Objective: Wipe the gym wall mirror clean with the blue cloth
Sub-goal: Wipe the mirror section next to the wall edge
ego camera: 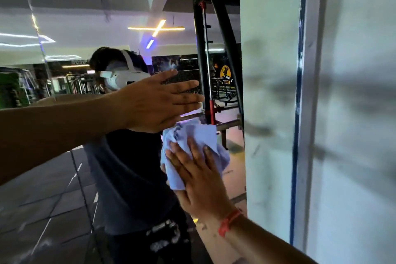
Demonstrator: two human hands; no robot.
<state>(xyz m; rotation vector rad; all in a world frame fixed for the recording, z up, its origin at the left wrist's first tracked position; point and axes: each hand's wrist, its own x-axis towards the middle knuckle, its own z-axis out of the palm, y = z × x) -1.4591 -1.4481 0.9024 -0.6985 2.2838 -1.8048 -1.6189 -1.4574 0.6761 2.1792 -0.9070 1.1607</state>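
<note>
The wall mirror (64,167) fills the left and middle of the view and reflects a person wearing a white headset. A crumpled blue cloth (192,135) lies flat against the glass near its right edge. My right hand (199,173) presses on the cloth with straight, spread fingers; a red band circles that wrist. My left hand (158,103) reaches in from the left, just above the cloth, palm flat with fingers straight, close to or on the glass. It holds nothing.
A white pillar or wall (272,92) with dark smudges borders the mirror on the right, with a blue vertical strip (299,113) beyond it. The mirror reflects a black and red gym rack (206,60), ceiling lights and dark floor tiles.
</note>
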